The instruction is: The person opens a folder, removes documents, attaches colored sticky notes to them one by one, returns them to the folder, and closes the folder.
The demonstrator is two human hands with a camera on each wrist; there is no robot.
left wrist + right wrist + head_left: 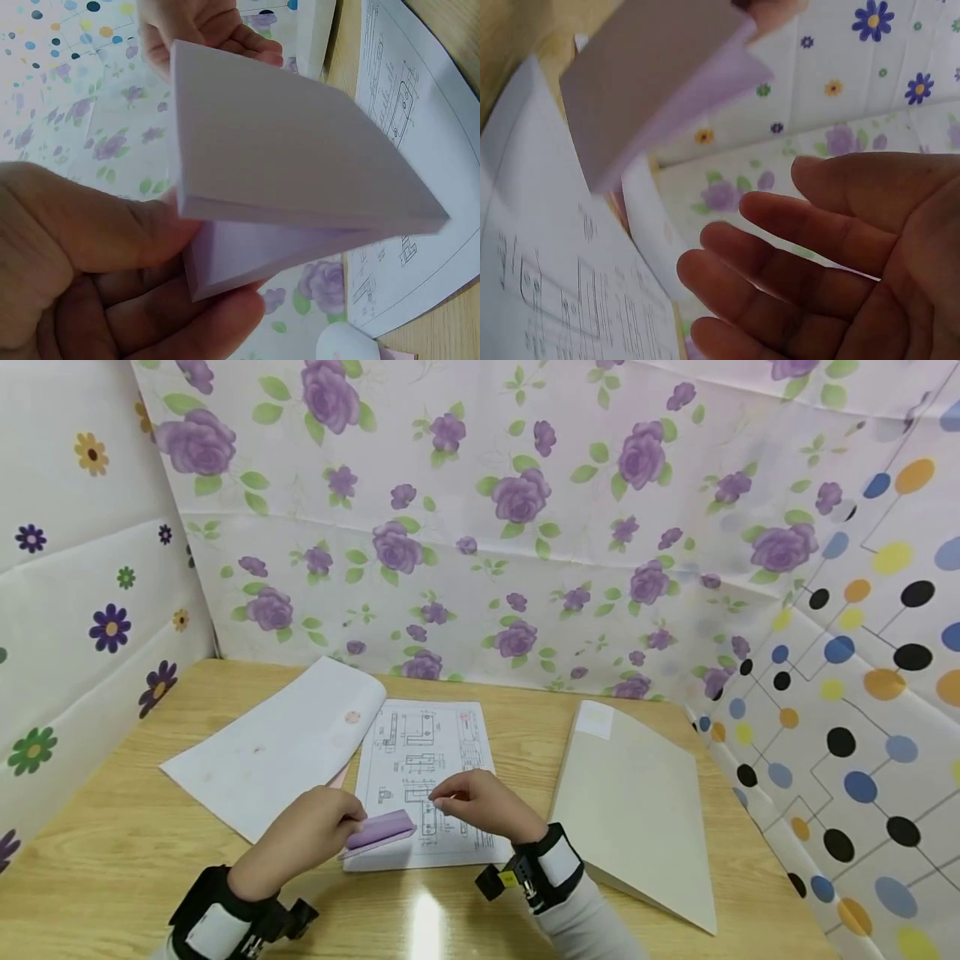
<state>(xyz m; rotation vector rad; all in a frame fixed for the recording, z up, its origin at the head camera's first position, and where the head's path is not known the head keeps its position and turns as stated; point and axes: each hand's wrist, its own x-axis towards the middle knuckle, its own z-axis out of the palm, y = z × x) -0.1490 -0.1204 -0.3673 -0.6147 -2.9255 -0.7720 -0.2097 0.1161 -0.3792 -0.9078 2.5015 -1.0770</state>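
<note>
My left hand grips a small lilac note pad at its left end, thumb on one side and fingers on the other. In the left wrist view the note pad is parted into two thick halves that meet at the far edge. Beneath it lies a printed sheet of technical drawings. My right hand hovers over that sheet, to the right of the pad and apart from it. In the right wrist view its fingers are loosely bent and hold nothing.
Left of the drawings, a large white sheet is turned over with a curled edge. A pale grey-beige folder with a white label lies on the right of the wooden table. Patterned cloth walls surround the table.
</note>
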